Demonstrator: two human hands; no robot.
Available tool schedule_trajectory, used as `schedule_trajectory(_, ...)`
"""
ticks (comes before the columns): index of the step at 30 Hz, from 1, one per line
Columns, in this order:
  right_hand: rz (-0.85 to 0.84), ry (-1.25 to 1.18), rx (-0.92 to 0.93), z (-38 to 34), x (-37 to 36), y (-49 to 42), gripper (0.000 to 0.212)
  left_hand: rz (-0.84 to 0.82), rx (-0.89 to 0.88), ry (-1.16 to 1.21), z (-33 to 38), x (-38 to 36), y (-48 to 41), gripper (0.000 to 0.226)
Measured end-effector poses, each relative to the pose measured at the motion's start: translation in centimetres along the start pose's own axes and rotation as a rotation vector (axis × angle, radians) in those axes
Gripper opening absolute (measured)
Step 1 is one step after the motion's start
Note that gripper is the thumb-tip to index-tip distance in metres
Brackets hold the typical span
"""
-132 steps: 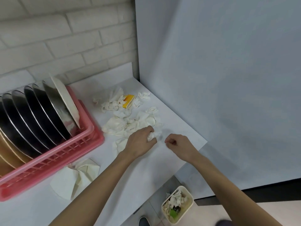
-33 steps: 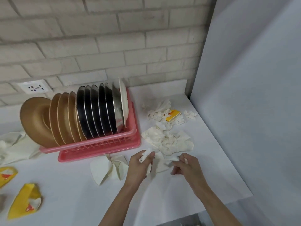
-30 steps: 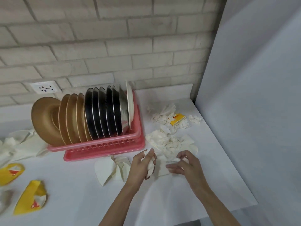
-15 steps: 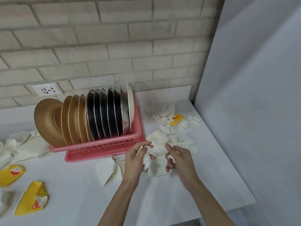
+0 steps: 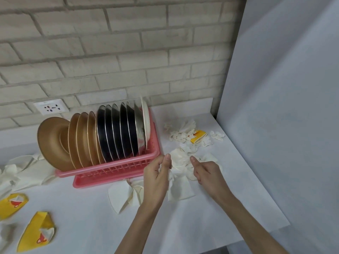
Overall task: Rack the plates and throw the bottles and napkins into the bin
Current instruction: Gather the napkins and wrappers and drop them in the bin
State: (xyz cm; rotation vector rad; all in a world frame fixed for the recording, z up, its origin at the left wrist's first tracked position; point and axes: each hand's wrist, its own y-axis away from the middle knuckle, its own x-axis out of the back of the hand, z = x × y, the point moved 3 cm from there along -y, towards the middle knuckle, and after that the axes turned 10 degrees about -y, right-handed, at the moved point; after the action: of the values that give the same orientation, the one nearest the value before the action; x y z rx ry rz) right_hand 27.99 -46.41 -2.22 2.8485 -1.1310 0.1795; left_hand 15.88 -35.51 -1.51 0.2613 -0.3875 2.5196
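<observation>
Landmark: the pink rack (image 5: 113, 173), filled with plates (image 5: 117, 132) stood on edge, brown at its left end, black in the middle, one white at its right end; the racking is judged done. Napkin wad (image 5: 180, 163): held just off the rack's front right corner, between the two hands, with a loose tail hung down towards the person, so that its long axis runs from that corner towards the near edge of the counter (image 5: 238, 198). Left hand (image 5: 156, 178): fingers curled round the wad's left side, thumb raised, just beside the rack's corner. Right hand (image 5: 208, 173): fingers curled into the wad's right side, thumb stretched towards the left hand. Loose scraps (image 5: 180, 132): scattered to the right of the rack, beyond the wad and towards the brick wall, a yellow scrap (image 5: 198, 136) among them; the right hand is judged the nearer to these. Folded napkin (image 5: 122, 196): laid flat in front of the rack, beside the left wrist. Further napkins (image 5: 25, 171): heaped off the rack's left end. Yellow wrappers (image 5: 35, 233): in front of the rack's left end, well apart from it. Bin: not shown; no bottle can be made out. The gathering of napkins is judged unfinished.
</observation>
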Motion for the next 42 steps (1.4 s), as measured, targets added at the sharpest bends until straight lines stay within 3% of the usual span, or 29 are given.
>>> schedule_trajectory(3,0.026,-0.072,-0.039,0.0,0.2,0.3,0.042,-0.158,0.098,0.056,-0.7,-0.2,-0.3,0.024)
schedule_trajectory(6,0.026,-0.085,-0.013,0.0,0.3,0.6,0.026,-0.210,0.078,0.057,-1.4,-0.2,-0.6,0.044)
schedule_trajectory(9,0.026,0.114,0.051,0.0,0.4,0.5,0.012,-0.213,0.057,0.069,-1.4,-0.1,-1.0,0.045)
schedule_trajectory(14,0.013,0.231,0.117,-0.5,-0.2,-0.5,0.022,-0.146,0.020,0.144,-0.5,0.7,-2.2,0.035)
schedule_trajectory(21,0.086,-0.003,0.196,-4.3,-1.0,-2.0,0.029,-0.119,0.029,0.145,1.8,1.8,-4.4,0.032)
schedule_trajectory(27,0.036,-0.029,0.138,-5.1,-2.1,-3.5,0.016,-0.193,0.017,0.055,1.8,2.2,-5.7,0.023)
schedule_trajectory(32,-0.018,-0.105,0.066,-5.2,-3.0,-4.6,0.027,-0.266,-0.005,0.056,1.8,3.0,-6.3,0.021)
schedule_trajectory(39,0.003,-0.051,0.169,-4.9,-4.1,-6.4,0.032,-0.188,0.043,0.088,1.4,4.1,-7.4,0.063)
schedule_trajectory(42,-0.017,-0.014,0.236,-5.1,-4.6,-6.7,0.023,-0.164,0.000,0.117,2.0,4.2,-7.8,0.061)
